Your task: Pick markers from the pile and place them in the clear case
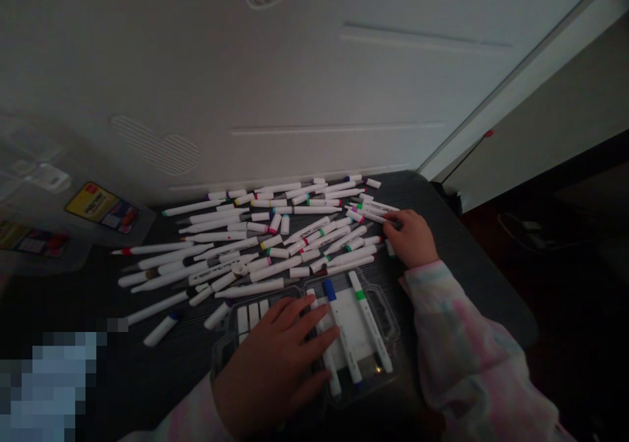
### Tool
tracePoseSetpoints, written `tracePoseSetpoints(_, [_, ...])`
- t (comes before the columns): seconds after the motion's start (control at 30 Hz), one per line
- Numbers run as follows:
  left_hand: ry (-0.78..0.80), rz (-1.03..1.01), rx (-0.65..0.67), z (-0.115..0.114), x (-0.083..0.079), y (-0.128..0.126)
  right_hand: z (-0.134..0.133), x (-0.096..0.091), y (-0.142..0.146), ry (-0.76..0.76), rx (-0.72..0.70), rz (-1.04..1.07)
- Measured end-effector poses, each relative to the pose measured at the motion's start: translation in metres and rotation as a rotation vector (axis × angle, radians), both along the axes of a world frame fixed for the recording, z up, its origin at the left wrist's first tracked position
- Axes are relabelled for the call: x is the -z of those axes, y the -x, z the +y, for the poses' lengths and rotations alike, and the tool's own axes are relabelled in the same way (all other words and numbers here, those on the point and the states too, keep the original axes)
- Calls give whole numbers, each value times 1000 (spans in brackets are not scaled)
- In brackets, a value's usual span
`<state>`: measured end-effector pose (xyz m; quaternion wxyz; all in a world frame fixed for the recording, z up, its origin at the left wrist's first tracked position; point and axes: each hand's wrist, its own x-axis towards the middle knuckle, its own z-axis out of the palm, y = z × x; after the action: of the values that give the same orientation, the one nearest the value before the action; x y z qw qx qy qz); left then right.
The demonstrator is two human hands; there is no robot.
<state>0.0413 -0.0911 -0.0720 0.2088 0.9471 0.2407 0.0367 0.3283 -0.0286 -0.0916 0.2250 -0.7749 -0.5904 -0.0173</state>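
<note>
My left hand [282, 363] lies over a clear plastic case [388, 321], its fingers spread across the case's middle. In the case are a marker with a green band [371, 324], a marker with blue ends [343, 331] and a white marker [331, 367] partly under my fingers. White caps or pens [253, 314] show in its left half. My right hand [411, 238] is at the right end of a pile of white markers [275, 268], its fingers closed on the end of a white marker [371, 214]. A white cap with a green end [390, 248] lies just below those fingers.
Loose caps and uncapped markers cover much of the dark table [484, 298]. A pale panel [314, 88] rises behind them. Clear cases with yellow labels [105, 206] stand at the left. The table's rounded edge is at the right. Pixelation hides the lower left corner.
</note>
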Motion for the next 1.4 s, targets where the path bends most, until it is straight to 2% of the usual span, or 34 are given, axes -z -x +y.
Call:
tracePoseSetpoints(0.37, [5, -13, 1, 0, -1, 0, -1, 4, -3, 26, -14, -41])
tracePoseSetpoints(0.77, [41, -3, 0, -1, -3, -1, 0, 1, -1, 66, 15, -27])
tracePoseSetpoints(1.4, [29, -6, -2, 0, 0, 0, 0, 0, -2, -105, 27, 127])
